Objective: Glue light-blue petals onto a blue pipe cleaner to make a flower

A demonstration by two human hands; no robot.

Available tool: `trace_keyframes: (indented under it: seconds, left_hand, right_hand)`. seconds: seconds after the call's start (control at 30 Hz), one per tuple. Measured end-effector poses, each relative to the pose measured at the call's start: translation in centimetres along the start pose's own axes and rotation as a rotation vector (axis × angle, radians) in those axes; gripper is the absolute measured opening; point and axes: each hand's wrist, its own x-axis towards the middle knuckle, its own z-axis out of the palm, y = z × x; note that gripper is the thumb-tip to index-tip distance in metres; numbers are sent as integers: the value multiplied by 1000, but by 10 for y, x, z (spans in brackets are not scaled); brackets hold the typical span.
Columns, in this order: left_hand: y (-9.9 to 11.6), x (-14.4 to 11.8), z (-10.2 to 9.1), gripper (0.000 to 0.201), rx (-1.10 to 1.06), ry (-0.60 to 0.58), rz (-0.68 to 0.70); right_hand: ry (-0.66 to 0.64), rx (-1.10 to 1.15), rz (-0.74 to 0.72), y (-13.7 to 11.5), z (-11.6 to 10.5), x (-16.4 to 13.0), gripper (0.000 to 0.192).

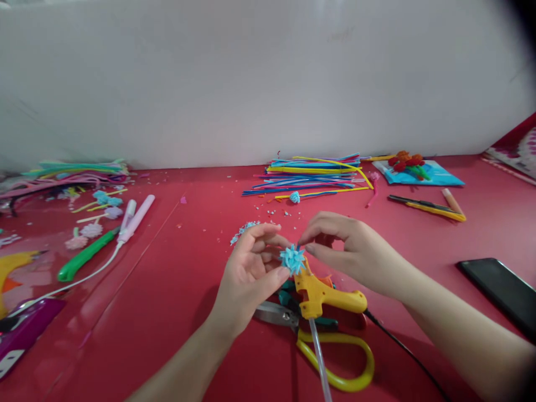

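A spiky light-blue pipe-cleaner flower (292, 259) is pinched between the thumb and fingers of my left hand (253, 268). Close beside it, the thumb and index finger of my right hand (341, 240) come together on a dark blue stem at the flower's back edge. Directly under the hands lies a yellow hot glue gun (330, 298) with a clear glue stick (319, 357) in its rear. Scissors with yellow handles (368, 357) lie partly beneath the gun. Blue fuzzy clippings (245, 230) sit behind my left hand.
Bundled pipe cleaners (314, 173) lie along the wall, with a small blue ball (295, 197) in front. A phone (500, 290), a box cutter (431, 207) and red flowers on a blue packet (444, 174) are right. Left are a pink hair iron (136, 218) and a green cutter (87, 254).
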Motion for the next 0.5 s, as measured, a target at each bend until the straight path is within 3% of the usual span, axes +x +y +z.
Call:
trace_keyframes:
  seconds: [0.5]
  left_hand:
    - [-1,-8,2,44,146,-20,77]
  right_hand:
    - [-40,121,181,-15,-3,-5,9]
